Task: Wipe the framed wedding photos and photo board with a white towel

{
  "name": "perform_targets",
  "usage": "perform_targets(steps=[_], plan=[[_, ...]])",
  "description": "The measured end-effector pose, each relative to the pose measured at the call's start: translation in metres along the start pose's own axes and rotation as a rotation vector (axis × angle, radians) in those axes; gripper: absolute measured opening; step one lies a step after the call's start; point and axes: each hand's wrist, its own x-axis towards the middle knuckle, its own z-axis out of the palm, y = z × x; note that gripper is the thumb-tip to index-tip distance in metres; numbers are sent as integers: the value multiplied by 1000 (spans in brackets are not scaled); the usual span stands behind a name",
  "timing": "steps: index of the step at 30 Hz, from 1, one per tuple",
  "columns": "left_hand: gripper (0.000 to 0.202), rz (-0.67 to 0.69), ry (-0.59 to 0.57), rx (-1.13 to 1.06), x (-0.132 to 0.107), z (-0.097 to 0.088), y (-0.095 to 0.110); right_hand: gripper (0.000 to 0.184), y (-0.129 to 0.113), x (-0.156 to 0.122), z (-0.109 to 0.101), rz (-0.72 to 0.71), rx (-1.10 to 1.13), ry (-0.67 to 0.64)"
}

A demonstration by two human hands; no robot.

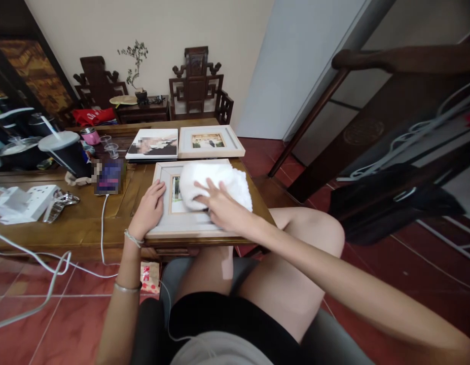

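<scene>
The left hand [149, 208] lies flat, palm down, on the left rail of a pale wooden picture frame [189, 227]. Its fingers are stretched out side by side and grip nothing. The forearm rises straight from the lap, with a thin cord bracelet [133, 238] at the wrist and a metal bangle [127, 288] lower down.

The right hand [219, 205] comes in from the right on a long, nearly straight arm that crosses above the knee. It is open, with the fingers spread and pointing left, and it presses on a fluffy white towel [235, 182] without closing round it. The towel sits on the frame's glass, bunched under and beyond this hand, and covers most of the photo. The frame lies flat on the near edge of the bench [86, 223], under both hands.

Just beyond the right hand lies a second framed photo [210, 141], and beside it, beyond the left hand, an unframed photo print [154, 143]. Left of the left hand lies a phone [110, 177] with a white cable. Farther left stand a dark lidded cup with a straw [67, 152] and a white power strip [25, 200].

Below the left wrist, a red-and-white packet [150, 276] lies on the floor, its printing too small to read. The white lettering on a red bag [93, 116] far beyond the left hand cannot be read either.
</scene>
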Motion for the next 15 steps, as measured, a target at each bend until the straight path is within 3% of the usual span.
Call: perform_targets(steps=[3, 7, 11, 15], plan=[[45, -5, -11, -7, 0, -1, 1, 72, 26, 36, 8, 66, -62, 90], [45, -11, -16, -1, 0, -1, 2, 74, 33, 61, 6, 79, -119, 16], [45, -18, -15, -13, 0, -2, 2, 73, 8, 40, -2, 47, -117, -120], [45, -16, -8, -29, 0, -1, 1, 74, -20, -3, -30, -32, -21, -322]])
